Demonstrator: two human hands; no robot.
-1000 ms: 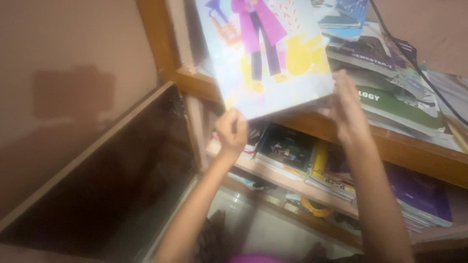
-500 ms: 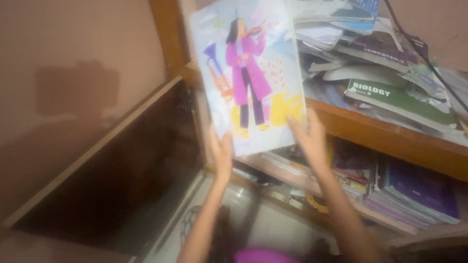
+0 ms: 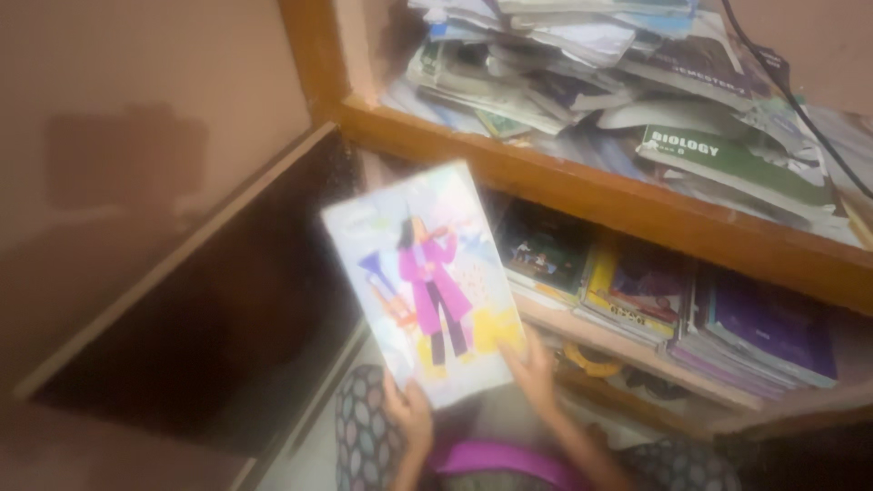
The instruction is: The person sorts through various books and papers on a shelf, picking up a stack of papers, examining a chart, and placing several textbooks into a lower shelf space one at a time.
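Book (image 3: pixel 426 282), thin, w/ illustrated cover (figure in purple coat), is being held upright and slightly tilted, in front of the shelf unit and above the lap. It is being gripped at its bottom edge only: left hand (image 3: pixel 406 414) is clamped on the lower left corner, right hand (image 3: pixel 530 368) is clamped on the lower right edge, fingers spread behind the cover.

Judgement: the top is being left unsupported, so both grips are best being kept firm and level, w/ the cover kept from flexing.

Upper shelf (image 3: pixel 600 195) is being loaded w/ a loose, untidy heap of papers and books, incl. a green book (image 3: pixel 727 159). Lower shelf (image 3: pixel 582 329) is being filled w/ flat stacks of books, approx. three piles. Dark panel (image 3: pixel 200 318) is standing at left.
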